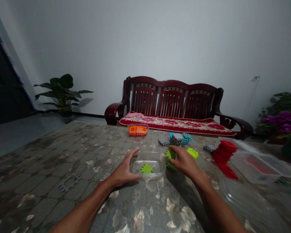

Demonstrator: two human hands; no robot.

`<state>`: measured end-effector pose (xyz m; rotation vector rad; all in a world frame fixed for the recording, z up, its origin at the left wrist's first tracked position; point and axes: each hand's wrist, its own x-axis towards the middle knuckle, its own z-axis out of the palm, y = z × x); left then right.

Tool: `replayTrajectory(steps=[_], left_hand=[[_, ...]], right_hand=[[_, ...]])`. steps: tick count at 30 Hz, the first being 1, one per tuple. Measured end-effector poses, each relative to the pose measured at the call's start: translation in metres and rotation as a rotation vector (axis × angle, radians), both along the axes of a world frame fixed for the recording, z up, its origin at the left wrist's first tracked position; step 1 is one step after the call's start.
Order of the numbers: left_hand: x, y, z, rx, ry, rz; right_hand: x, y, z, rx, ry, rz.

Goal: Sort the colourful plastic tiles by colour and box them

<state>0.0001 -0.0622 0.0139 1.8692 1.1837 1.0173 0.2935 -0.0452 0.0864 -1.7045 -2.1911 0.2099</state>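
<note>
My left hand (125, 169) is closed round the left end of a clear plastic container (159, 175) on the table. A single green toothed-edge tile (146, 168) lies flat on the container's floor. Just right of the container, my right hand (185, 161) has its fingers round some green toothed-edge tiles (170, 154); how many are in its grip is hidden. Behind that hand, a lighter yellow-green tile (193, 153) rests on the table.
Orange pieces fill a clear box (138, 125) farther back. Grey tiles (177, 139) and blue tiles (188, 138) stand beyond my right hand. A red tile stack (223, 153) leans near a clear bin (254, 168). A grey frame-shaped piece (70, 182) lies at left.
</note>
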Motion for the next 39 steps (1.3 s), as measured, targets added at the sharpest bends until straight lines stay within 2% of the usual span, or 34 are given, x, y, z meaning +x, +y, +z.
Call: replayTrajectory(steps=[4,7,10,18,21,24,26,28,33,36,39], left_hand=[[0.003,-0.002,0.001,0.010,-0.009,-0.018],[0.004,-0.003,0.003,0.002,-0.020,-0.021],[0.004,-0.004,0.005,0.000,-0.025,-0.022],[0.006,-0.005,0.007,0.032,-0.012,-0.005],[-0.005,-0.001,0.009,0.059,-0.037,0.047],[-0.019,0.004,0.010,0.048,-0.177,0.115],[-0.021,0.005,0.010,0.026,-0.177,0.132],[-0.018,0.004,0.011,0.026,-0.100,0.126],[-0.009,-0.001,0.010,0.041,-0.042,0.128],[-0.009,-0.001,0.006,0.027,-0.025,0.124],[-0.007,-0.002,0.004,0.009,-0.013,0.091]], right_hand=[[-0.012,-0.006,0.001,0.047,0.199,0.217],[-0.020,-0.010,0.000,0.013,0.184,0.330],[-0.023,-0.010,-0.001,-0.025,0.129,0.378],[-0.018,-0.006,0.001,0.028,0.218,0.248],[-0.017,-0.002,0.000,0.048,0.271,0.208],[-0.012,0.004,0.000,0.102,0.342,0.151],[-0.007,0.007,0.000,0.122,0.354,0.108],[-0.001,0.009,-0.001,0.097,0.290,0.068],[0.009,0.008,-0.005,-0.043,-0.056,-0.001],[0.007,0.004,-0.005,-0.143,-0.197,-0.005],[0.002,0.001,-0.005,-0.179,-0.284,0.015]])
